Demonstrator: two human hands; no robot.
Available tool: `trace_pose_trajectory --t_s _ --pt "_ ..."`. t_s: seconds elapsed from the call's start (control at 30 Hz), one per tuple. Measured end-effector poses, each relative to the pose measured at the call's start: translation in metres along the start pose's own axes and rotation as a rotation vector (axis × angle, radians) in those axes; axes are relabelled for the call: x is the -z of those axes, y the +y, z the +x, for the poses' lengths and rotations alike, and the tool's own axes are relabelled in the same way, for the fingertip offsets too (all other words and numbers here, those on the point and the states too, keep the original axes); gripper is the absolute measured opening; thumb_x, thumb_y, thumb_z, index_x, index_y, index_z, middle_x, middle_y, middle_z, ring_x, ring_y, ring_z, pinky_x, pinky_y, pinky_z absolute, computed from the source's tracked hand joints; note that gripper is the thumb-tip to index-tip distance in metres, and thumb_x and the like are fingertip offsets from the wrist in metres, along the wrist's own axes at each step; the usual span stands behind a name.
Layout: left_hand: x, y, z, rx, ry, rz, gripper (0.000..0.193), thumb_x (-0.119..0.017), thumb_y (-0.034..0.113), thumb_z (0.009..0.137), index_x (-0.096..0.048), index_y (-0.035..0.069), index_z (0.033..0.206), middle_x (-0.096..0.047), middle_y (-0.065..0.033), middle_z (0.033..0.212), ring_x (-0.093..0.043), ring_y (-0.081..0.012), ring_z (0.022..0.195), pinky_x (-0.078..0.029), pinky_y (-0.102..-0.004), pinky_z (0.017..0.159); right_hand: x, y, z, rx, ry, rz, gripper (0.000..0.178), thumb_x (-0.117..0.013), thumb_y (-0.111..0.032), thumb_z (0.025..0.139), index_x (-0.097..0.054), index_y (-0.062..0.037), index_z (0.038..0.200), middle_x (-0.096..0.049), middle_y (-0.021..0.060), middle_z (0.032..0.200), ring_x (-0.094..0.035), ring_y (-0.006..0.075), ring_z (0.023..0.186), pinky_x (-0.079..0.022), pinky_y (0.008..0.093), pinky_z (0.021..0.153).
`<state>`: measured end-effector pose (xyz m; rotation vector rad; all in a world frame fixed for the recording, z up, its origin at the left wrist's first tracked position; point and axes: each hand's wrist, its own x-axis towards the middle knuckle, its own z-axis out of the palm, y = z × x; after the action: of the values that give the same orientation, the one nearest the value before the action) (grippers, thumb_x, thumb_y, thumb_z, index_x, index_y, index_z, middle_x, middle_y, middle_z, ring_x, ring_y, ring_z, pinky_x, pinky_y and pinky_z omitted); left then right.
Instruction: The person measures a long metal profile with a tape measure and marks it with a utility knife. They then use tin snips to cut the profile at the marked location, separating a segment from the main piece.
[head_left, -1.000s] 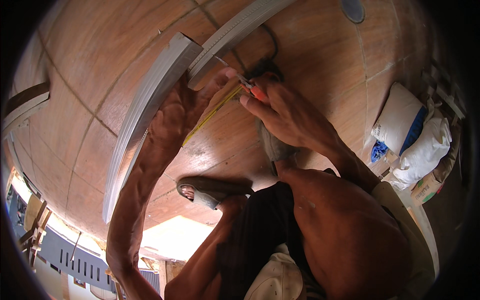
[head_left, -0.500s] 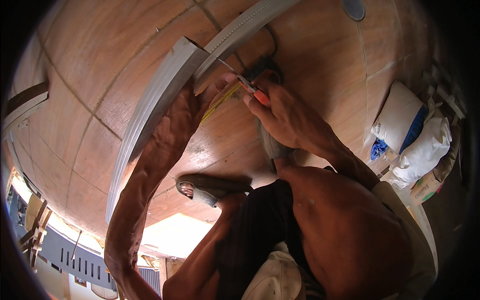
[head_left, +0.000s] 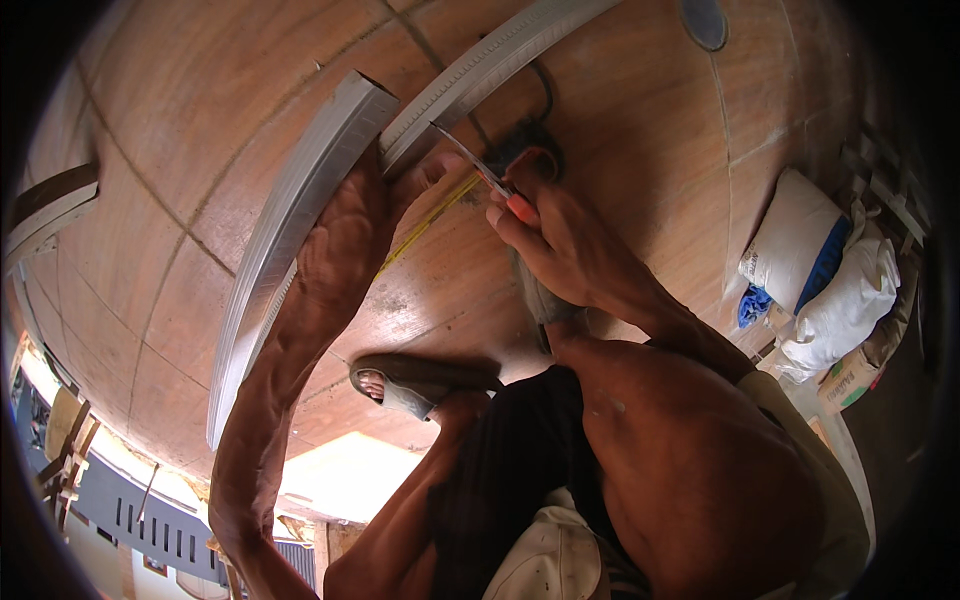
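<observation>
My left hand (head_left: 375,200) is wrapped round the long grey metal channel (head_left: 478,82), with a finger or thumb stretched along its underside. This channel has a ribbed edge and runs up to the top right. Alongside my left wrist lies a second grey metal channel (head_left: 300,215), its cut end upward, crossing close to the first. My right hand (head_left: 540,215) is closed on a slim tool with a red handle (head_left: 522,209). The tool's narrow metal blade points up-left, its tip at the lower edge of the long channel. Whether it is one blade or two, I cannot tell.
A yellow measuring tape strip (head_left: 430,222) lies on the brown tiled floor (head_left: 200,130). Beyond my right hand is a dark object with a cable (head_left: 535,135). White sacks (head_left: 840,300) are piled at the right. My sandalled foot (head_left: 390,385) stands below.
Both channels have shifted slightly toward the left. My left hand has moved slightly with them, and a little more of the yellow strip shows. The right hand still holds the red-handled tool.
</observation>
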<state>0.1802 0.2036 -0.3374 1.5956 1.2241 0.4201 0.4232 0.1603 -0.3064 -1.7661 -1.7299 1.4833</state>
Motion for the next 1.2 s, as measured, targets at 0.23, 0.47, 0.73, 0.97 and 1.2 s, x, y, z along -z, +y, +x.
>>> trace_pose_trajectory --t_s 0.23,0.47,0.73,0.97,1.2 --pt "0.007 0.008 0.002 0.073 -0.038 0.149 0.060 -0.061 0.047 0.108 -0.054 -0.005 0.138 -0.067 -0.0106 0.129 -0.069 -0.0146 0.106 -0.056 -0.0240 0.073 0.006 -0.015 0.002 -0.146 -0.078 0.029 0.031 -0.064 -0.027 0.103 -0.063 0.0018 0.112 -0.070 0.0290 0.089 -0.071 0.0493 0.083 -0.057 0.0544 0.073" --pt "0.005 0.007 0.004 0.056 -0.019 0.159 0.058 -0.063 0.045 0.107 -0.056 -0.005 0.134 -0.066 -0.0116 0.121 -0.068 -0.0156 0.100 -0.055 -0.0267 0.071 0.008 -0.014 0.004 -0.171 -0.153 -0.017 0.036 -0.056 -0.032 0.109 -0.058 0.0004 0.126 -0.072 0.0230 0.103 -0.073 0.0370 0.095 -0.055 0.0443 0.086" --pt "0.009 0.012 0.009 0.049 -0.023 0.168 0.054 -0.065 0.044 0.106 -0.057 -0.005 0.129 -0.066 -0.0128 0.112 -0.066 -0.0167 0.092 -0.054 -0.0297 0.069 -0.005 -0.003 -0.001 -0.243 -0.077 0.015 0.029 -0.059 -0.026 0.105 -0.062 0.0005 0.118 -0.069 0.0226 0.087 -0.070 0.0420 0.083 -0.055 0.0487 0.076" --pt "0.011 0.017 0.015 0.056 -0.023 0.185 0.052 -0.068 0.042 0.104 -0.059 -0.004 0.124 -0.065 -0.0138 0.105 -0.064 -0.0176 0.085 -0.053 -0.0323 0.066 0.012 -0.008 0.001 -0.221 -0.104 0.065 0.038 -0.057 -0.028 0.108 -0.059 -0.0010 0.134 -0.067 0.0172 0.087 -0.068 0.0282 0.081 -0.052 0.0415 0.076" --pt "0.011 0.018 0.015 0.063 -0.020 0.202 0.049 -0.070 0.041 0.103 -0.060 -0.004 0.120 -0.064 -0.0149 0.097 -0.063 -0.0186 0.078 -0.052 -0.0350 0.064 0.016 -0.021 0.012 -0.249 -0.130 -0.001 0.038 -0.057 -0.033 0.107 -0.065 -0.0001 0.124 -0.072 0.0234 0.099 -0.072 0.0346 0.091 -0.054 0.0439 0.085"
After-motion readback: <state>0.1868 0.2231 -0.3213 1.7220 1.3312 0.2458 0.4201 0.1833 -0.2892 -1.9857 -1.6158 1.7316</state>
